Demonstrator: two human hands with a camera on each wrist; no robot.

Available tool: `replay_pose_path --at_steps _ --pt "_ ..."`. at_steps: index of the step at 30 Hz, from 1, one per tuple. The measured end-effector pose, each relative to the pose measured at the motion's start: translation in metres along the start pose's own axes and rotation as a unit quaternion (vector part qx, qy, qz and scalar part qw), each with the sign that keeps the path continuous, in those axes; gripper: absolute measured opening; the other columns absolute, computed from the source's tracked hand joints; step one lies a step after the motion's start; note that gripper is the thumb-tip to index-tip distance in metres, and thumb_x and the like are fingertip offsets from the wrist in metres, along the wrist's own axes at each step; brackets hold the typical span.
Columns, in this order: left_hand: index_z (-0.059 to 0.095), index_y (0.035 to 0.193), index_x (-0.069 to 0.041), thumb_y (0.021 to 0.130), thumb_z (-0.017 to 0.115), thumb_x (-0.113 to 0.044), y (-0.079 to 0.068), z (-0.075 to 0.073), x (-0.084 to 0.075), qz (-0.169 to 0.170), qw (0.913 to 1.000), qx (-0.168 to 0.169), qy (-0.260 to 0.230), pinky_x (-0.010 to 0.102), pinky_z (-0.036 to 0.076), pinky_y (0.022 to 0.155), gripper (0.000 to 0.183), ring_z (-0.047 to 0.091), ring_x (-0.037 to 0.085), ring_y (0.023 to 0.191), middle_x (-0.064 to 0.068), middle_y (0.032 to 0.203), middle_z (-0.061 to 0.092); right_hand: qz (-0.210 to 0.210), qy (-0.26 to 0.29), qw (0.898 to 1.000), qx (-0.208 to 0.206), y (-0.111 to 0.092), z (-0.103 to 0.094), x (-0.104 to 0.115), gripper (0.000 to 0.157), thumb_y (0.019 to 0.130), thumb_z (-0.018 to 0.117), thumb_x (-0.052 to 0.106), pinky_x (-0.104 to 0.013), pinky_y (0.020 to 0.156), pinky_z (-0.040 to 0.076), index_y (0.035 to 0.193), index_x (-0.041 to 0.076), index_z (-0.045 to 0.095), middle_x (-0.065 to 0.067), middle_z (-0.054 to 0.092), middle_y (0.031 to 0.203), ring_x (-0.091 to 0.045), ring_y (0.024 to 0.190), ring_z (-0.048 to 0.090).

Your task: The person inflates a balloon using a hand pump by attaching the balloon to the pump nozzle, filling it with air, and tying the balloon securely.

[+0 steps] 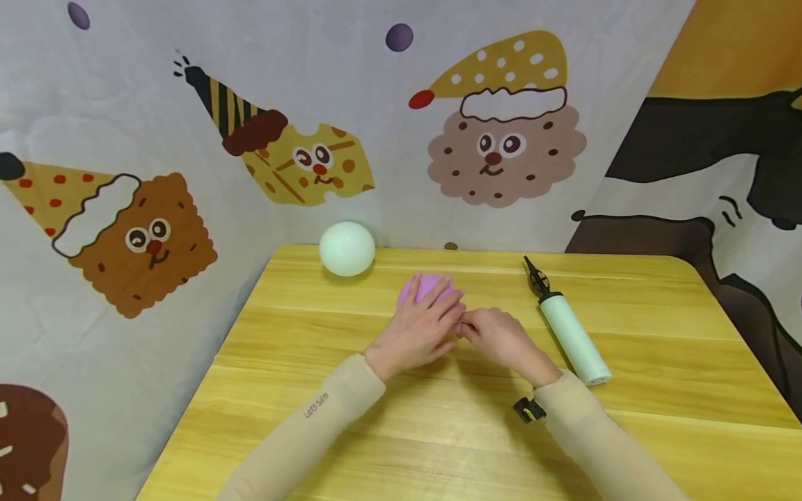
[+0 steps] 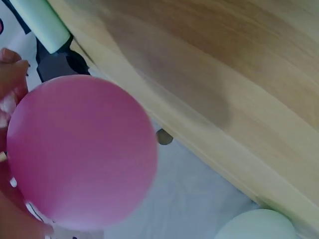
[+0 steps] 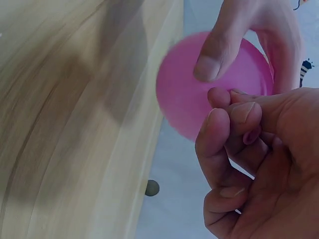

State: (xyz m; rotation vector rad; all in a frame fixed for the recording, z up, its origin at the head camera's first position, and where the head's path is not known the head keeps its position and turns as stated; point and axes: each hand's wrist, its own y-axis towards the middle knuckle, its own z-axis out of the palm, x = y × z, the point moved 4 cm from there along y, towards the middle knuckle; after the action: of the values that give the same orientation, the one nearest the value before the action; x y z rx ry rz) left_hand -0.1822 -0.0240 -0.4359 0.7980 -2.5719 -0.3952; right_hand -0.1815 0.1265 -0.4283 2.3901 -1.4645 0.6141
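A small, inflated pink balloon point(image 1: 426, 285) is held between both hands above the table. Spread over its near side, my left hand point(image 1: 421, 325) grips it, and in the right wrist view the left thumb point(image 3: 219, 57) lies on the balloon's surface. My right hand point(image 1: 498, 335) pinches the balloon's neck between thumb and fingertips. The rolled mouth of the balloon point(image 3: 251, 135) pokes out between the right fingers. In the left wrist view the round pink body point(image 2: 82, 152) hides most of the left fingers.
A pale green balloon point(image 1: 347, 249) sits at the table's back left edge. To the right of the hands lies a mint-green hand pump point(image 1: 573, 337) with a black nozzle point(image 1: 537, 280). Behind the wooden table point(image 1: 282, 334) hangs a cartoon-printed cloth point(image 1: 388, 139).
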Motion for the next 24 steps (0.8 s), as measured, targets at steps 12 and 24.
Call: replay_pose_path --at_steps 12,24 --pt "0.072 0.102 -0.026 0.094 0.075 -0.032 -0.007 0.003 0.0 -0.079 0.9959 0.038 0.022 0.047 0.044 0.105 0.011 0.058 0.028 0.117 0.005 0.12 0.061 0.002 -0.001 0.999 -0.035 -0.007 0.008 0.004 0.027 0.102 0.068 0.024 -0.027 0.049 0.035 0.077 0.014 0.071 0.008 0.047 0.058 -0.009 0.053 0.042" --pt "0.074 0.105 -0.019 0.087 0.085 -0.023 -0.037 0.013 0.035 -0.134 0.9908 0.008 -0.015 0.053 0.041 0.108 0.021 0.058 0.032 0.121 0.008 0.12 0.064 -0.018 0.1 0.995 -0.021 -0.027 0.001 -0.004 0.017 0.105 0.062 0.015 -0.021 0.043 0.03 0.093 0.013 0.074 0.011 0.05 0.061 -0.004 0.048 0.036"
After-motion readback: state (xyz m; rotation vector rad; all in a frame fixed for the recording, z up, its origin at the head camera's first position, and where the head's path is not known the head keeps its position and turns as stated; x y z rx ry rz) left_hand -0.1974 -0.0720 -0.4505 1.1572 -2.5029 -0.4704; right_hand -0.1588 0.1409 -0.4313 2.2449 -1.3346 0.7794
